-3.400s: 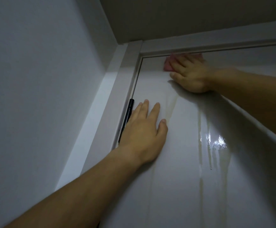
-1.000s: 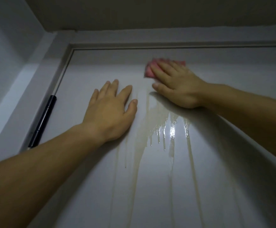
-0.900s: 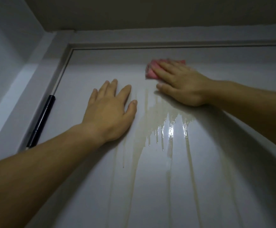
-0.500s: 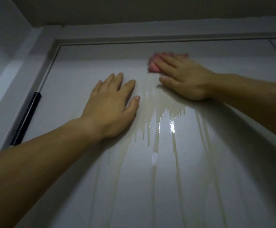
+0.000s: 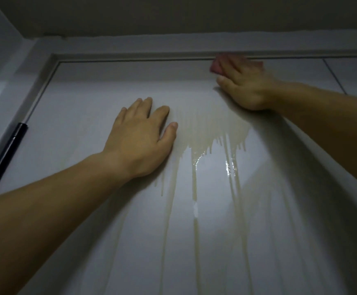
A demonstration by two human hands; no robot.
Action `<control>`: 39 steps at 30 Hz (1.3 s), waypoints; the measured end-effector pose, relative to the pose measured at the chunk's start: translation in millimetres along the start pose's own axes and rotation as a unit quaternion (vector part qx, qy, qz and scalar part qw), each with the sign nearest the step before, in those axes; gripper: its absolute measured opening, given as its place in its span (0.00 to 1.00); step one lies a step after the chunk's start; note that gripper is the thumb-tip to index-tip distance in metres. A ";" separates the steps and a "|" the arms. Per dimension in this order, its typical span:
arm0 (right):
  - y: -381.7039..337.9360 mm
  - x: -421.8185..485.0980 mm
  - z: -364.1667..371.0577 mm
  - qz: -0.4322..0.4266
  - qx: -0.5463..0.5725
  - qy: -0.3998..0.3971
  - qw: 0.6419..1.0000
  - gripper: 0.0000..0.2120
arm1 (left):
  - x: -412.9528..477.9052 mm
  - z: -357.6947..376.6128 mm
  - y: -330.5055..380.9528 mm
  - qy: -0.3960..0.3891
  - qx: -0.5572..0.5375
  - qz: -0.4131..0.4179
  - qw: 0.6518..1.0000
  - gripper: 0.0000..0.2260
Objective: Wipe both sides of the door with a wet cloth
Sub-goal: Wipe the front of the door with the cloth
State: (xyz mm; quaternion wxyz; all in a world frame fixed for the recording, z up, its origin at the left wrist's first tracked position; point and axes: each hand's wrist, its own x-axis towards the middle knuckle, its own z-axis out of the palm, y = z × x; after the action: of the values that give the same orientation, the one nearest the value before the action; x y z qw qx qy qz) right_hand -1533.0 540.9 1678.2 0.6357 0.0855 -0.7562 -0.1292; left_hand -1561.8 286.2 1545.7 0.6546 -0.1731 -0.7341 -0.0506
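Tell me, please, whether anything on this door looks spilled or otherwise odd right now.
Yes: yellowish water streaks run down the door below the pink cloth under the right hand, beside the flat left hand. The cloth seems too wet, and the tint hints at dirt washing off.
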 end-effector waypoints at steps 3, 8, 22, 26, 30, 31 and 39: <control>-7.1 -25.3 6.0 -0.030 0.011 -0.006 0.999 0.33 | 4.7 1.7 18.7 -0.006 -0.011 0.021 1.000 0.31; 11.9 -48.4 12.3 -0.077 0.009 -0.013 0.997 0.32 | 14.4 9.2 41.4 -0.014 -0.008 0.045 0.999 0.28; 67.5 -44.0 6.4 0.002 0.017 -0.006 1.000 0.32 | 13.5 7.8 51.9 -0.013 0.026 0.030 0.999 0.33; 56.9 -61.1 4.3 0.016 0.017 -0.007 1.000 0.33 | 16.4 8.5 49.9 -0.015 0.017 0.034 0.999 0.31; 52.4 -96.5 14.8 -0.058 0.004 0.000 0.998 0.31 | 21.6 9.5 53.7 0.008 -0.017 0.025 1.000 0.27; 58.3 -89.5 11.2 -0.038 0.007 -0.005 0.999 0.31 | 22.0 10.0 57.4 0.011 -0.020 0.022 0.999 0.27; 77.3 -83.3 8.8 0.019 0.017 -0.009 1.000 0.33 | 15.5 17.1 100.8 -0.024 -0.033 0.082 0.996 0.34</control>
State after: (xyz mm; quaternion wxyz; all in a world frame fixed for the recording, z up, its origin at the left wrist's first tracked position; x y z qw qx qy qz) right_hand -1524.2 639.7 1622.2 0.6293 0.0807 -0.7658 -0.1049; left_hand -1546.9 388.5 1543.2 0.6327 -0.2557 -0.7308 -0.0169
